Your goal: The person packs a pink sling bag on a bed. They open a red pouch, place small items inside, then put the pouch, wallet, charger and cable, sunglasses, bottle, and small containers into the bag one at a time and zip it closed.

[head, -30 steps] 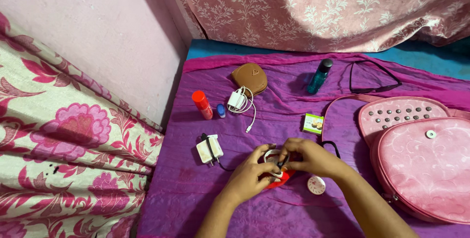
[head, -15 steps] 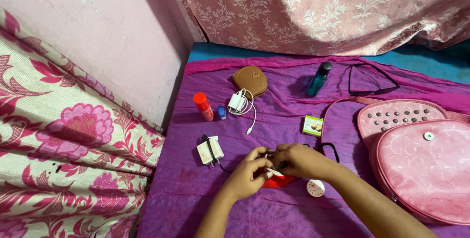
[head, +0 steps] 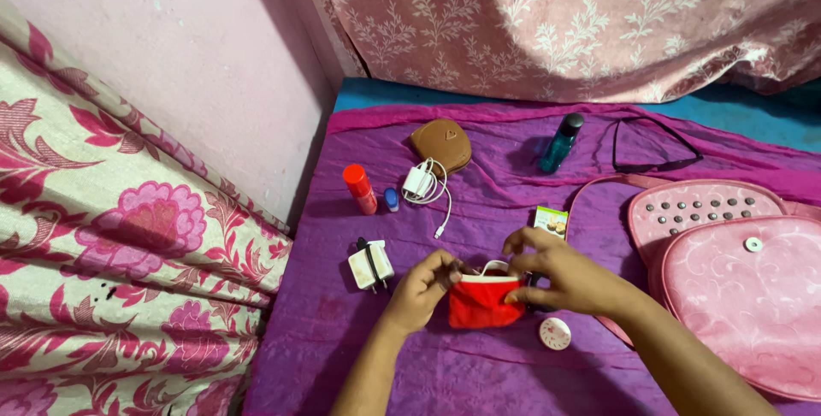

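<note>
A small red cloth pouch is held upright over the purple cloth. My left hand pinches its left top edge. My right hand grips its right side, fingers curled over the opening. A bit of white shows at the pouch mouth; I cannot tell what it is. A round white compact lies just below my right wrist. A white plug adapter rests to the left of my left hand.
Further back lie a red tube, a white charger with cable, a brown pouch, a teal bottle, dark glasses and a small green-white box. A pink handbag lies at right; a wall and floral fabric stand at left.
The red pouch, which lay low under both hands, has been lifted and spread upright between them. My hands have moved slightly apart at its top.
</note>
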### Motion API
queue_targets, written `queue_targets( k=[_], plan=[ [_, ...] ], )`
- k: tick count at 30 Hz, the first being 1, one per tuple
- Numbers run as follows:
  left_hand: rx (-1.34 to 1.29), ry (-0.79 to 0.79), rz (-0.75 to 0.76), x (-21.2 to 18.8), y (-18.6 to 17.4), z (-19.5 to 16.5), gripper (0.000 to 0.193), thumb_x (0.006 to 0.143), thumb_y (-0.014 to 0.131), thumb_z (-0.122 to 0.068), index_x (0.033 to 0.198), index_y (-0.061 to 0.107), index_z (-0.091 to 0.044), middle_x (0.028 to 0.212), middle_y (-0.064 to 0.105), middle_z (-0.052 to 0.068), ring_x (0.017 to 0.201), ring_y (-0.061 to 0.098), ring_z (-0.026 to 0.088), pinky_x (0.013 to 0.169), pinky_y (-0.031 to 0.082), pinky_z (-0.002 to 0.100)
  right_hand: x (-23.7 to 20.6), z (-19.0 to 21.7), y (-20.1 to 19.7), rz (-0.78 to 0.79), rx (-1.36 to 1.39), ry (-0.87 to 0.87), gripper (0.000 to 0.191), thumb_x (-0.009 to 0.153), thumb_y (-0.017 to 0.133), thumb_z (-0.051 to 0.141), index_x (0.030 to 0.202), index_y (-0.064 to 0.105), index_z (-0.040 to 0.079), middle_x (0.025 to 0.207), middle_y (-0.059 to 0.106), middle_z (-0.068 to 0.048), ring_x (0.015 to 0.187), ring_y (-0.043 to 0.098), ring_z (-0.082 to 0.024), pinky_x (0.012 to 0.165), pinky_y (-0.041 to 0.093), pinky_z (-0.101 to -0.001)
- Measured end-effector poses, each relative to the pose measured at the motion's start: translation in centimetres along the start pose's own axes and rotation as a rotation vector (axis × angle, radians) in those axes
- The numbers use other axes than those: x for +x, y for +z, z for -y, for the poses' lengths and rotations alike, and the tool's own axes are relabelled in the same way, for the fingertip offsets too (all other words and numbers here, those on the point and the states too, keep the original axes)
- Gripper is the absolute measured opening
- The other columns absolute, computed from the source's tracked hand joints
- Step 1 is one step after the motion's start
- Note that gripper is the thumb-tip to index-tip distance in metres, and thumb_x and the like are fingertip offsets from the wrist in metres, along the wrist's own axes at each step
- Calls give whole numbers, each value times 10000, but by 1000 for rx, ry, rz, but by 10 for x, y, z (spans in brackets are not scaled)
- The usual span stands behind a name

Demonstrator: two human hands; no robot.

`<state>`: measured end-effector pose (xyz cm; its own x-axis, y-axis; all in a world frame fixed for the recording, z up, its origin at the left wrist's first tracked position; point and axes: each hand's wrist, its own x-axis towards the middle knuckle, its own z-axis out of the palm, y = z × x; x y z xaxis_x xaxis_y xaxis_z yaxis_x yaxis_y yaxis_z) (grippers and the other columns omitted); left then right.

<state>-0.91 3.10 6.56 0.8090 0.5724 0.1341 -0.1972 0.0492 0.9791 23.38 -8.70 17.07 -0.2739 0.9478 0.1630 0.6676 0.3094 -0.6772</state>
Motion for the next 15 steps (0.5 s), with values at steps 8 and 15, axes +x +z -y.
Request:
queue_targets(
  k=[8,15],
  plan=[
    [72,65,-291,3,25,12,141,996,620,-101,1115,636,-27,948,625,-47,884,551,44,814,454,212,-10,27,7,-168,-305,78,196,793,763,239,941,737,112,1057,676,-13,1026,610,-249,854,435,-420],
    [51,37,-447,7,35,28,108,1006,643,-105,949,597,-25,827,649,-32,797,568,41,726,460,210,-18,6,26,-306,-306,258,160,837,748,234,927,746,102,894,721,-64,825,674,-309,715,523,-416]
  ],
)
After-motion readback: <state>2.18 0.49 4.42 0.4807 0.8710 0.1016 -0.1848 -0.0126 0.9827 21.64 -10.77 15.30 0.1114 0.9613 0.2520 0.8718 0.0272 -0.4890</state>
